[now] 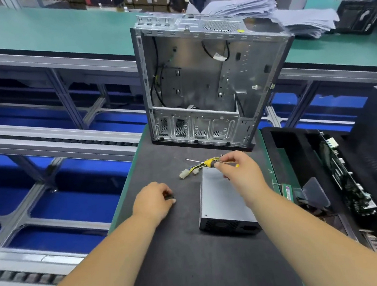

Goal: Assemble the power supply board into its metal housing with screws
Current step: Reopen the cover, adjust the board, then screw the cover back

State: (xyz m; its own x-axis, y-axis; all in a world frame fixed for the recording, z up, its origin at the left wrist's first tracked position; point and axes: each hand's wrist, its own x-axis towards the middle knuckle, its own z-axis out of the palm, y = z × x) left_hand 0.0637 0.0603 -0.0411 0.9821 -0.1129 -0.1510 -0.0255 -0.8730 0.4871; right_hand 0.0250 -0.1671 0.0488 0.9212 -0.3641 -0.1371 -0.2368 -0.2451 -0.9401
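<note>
My right grip (pixel 236 172) is closed around a yellow-handled screwdriver (pixel 208 163), held just above the cable end of the power supply (pixel 225 199), which lies flat on the dark surface (pixel 182 258), well apart from the open metal housing (pixel 202 83) standing upright at the far edge. My left grip (pixel 154 201) is pinched shut on something small and dark (screws, I'd guess, though it is too small to tell). The screwdriver lies in among the wire bundle (pixel 194 168), so lifting it could snag the wires and drag the connectors. Small parts could slip from my left fingers and roll off the surface. The housing, standing on its narrow side, could tip if I push the supply in carelessly.
</note>
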